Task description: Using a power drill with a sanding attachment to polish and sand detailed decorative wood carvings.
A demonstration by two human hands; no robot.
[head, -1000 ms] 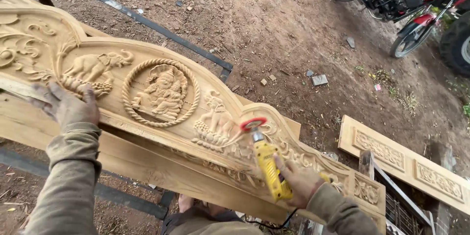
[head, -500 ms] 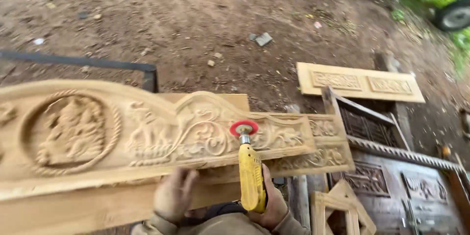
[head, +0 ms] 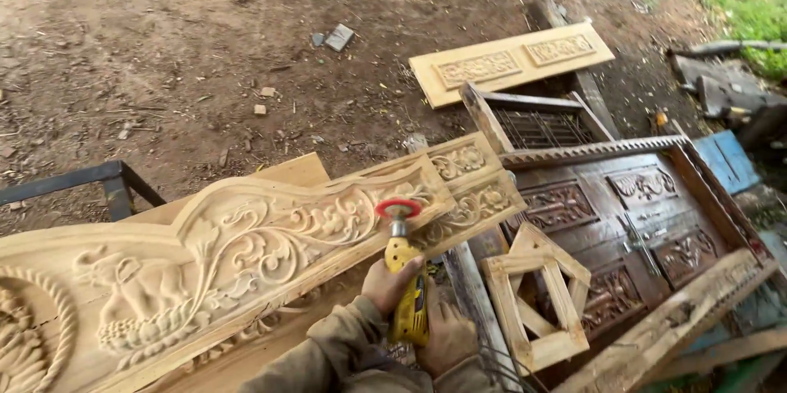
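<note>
A long pale carved wooden panel [head: 246,237] with scrollwork, an elephant and a rope ring lies across the lower left. A yellow hand-held power tool [head: 407,303] with a red sanding disc [head: 398,208] at its tip rests against the panel's right end. My left hand [head: 388,281] grips the front of the tool's body, just behind the metal neck. My right hand [head: 447,337] grips the rear of the tool, close to my body. A second carved pale board [head: 479,188] lies under and behind the panel's end.
A dark carved door [head: 648,196] lies flat at the right, with a small pale wooden frame [head: 537,299] on it. Another pale carved panel [head: 508,61] lies on the dirt beyond. A black metal stand [head: 115,180] is at the left, and a blue piece [head: 725,155] at the far right.
My view has swung right along the panel. My left hand has left the panel's lower edge and closed on the front of the tool. The disc has stayed near the panel's right end.
</note>
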